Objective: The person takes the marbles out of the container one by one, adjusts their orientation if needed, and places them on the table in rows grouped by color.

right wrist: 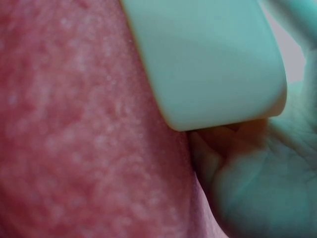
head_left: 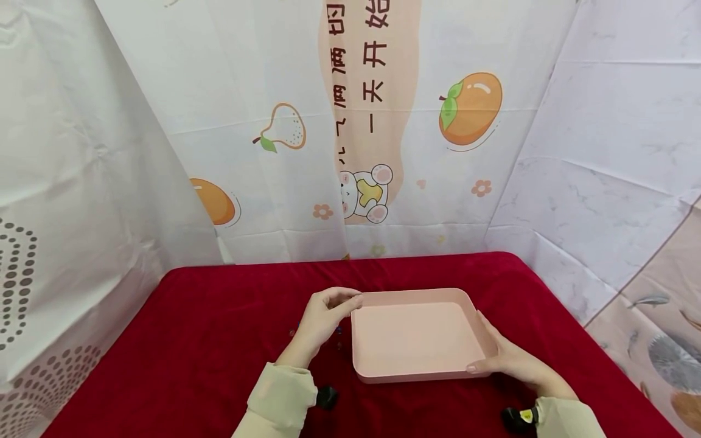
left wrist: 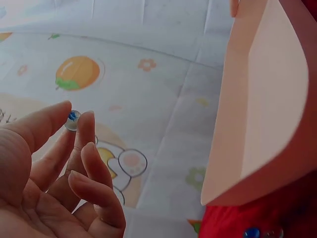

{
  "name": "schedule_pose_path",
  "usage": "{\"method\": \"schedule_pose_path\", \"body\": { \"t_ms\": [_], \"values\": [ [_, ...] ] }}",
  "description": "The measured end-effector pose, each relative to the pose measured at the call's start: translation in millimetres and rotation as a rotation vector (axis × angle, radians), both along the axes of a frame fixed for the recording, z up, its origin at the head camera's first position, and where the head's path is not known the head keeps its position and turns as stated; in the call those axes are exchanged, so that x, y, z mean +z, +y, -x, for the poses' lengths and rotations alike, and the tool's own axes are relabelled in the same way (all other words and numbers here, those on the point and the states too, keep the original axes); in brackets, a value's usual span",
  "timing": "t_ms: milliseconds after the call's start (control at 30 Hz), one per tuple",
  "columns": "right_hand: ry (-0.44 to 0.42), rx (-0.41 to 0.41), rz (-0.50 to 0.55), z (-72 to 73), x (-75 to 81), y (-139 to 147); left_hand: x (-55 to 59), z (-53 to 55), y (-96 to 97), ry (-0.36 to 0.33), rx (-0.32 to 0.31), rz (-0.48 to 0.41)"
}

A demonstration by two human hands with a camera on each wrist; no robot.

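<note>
A shallow pink tray lies on the red cloth, its inside bare. My left hand is at the tray's left rim. In the left wrist view it pinches a clear glass marble with a blue swirl between thumb and fingertip. My right hand grips the tray's near right corner, thumb at the front rim and fingers along the right side. The right wrist view shows the palm against the corner of the tray.
Several more marbles lie on the cloth left of the tray, including a blue one and a clear reddish one. The red cloth covers the table. Printed white curtains hang behind and at the sides.
</note>
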State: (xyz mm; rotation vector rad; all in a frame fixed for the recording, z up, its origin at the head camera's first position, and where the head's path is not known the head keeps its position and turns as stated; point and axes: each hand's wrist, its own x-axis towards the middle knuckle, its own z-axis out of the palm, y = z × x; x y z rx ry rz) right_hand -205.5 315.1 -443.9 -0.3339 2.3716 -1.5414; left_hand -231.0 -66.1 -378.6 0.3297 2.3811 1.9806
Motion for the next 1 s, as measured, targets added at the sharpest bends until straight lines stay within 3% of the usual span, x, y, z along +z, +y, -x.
{"method": "schedule_pose_path", "body": {
  "t_ms": [400, 1000],
  "values": [
    [-0.010, 0.004, 0.000, -0.4, -0.1, 0.4, -10.4, -1.7, -17.7, -0.040, 0.110, -0.001],
    [-0.019, 0.000, -0.007, -0.3, 1.4, -0.8, -28.1, -0.9, -48.4, -0.090, 0.207, 0.023]
  ]
}}
